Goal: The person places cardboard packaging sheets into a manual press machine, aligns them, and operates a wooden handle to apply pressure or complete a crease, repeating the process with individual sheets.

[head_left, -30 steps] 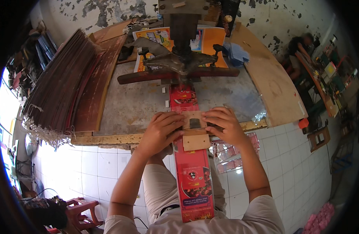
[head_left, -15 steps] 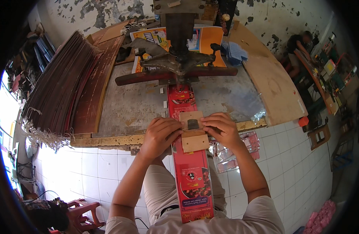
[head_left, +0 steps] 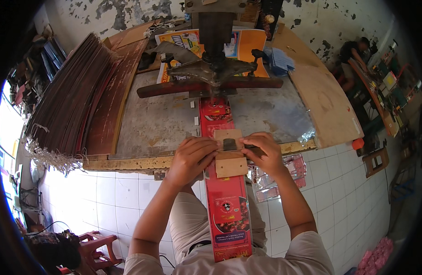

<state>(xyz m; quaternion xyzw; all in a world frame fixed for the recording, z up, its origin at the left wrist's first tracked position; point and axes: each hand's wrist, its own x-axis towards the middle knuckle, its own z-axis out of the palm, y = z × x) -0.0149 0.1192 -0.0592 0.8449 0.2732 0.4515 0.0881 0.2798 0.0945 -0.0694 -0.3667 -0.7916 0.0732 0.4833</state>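
Note:
A long red printed strip (head_left: 227, 190) with a glossy surface runs from beneath the press across the table edge and down to my lap. On top of it lies a small two-part light-brown wooden block (head_left: 231, 167), with small holes and a dark notch in its middle. My left hand (head_left: 195, 158) pinches the block's left edge, fingertips on the upper part and thumb lower down. At the right edge, the thumb and fingers of my right hand (head_left: 265, 152) grip it too. Beyond my hands, the dark metal press (head_left: 214, 75) stands over the strip's far end.
Left on the worn table (head_left: 151, 130) leans a thick stack of dark brown boards (head_left: 71, 98). Orange printed sheets (head_left: 252, 46) lie behind the press, with blue pieces (head_left: 280, 62) beside them. Clear packets (head_left: 284, 178) show past my right forearm. A person (head_left: 353, 57) works at the far right.
The whole view has shifted slightly, with the press and table a little further right in it. Both hands keep their hold on the wooden block, which stays on the strip.

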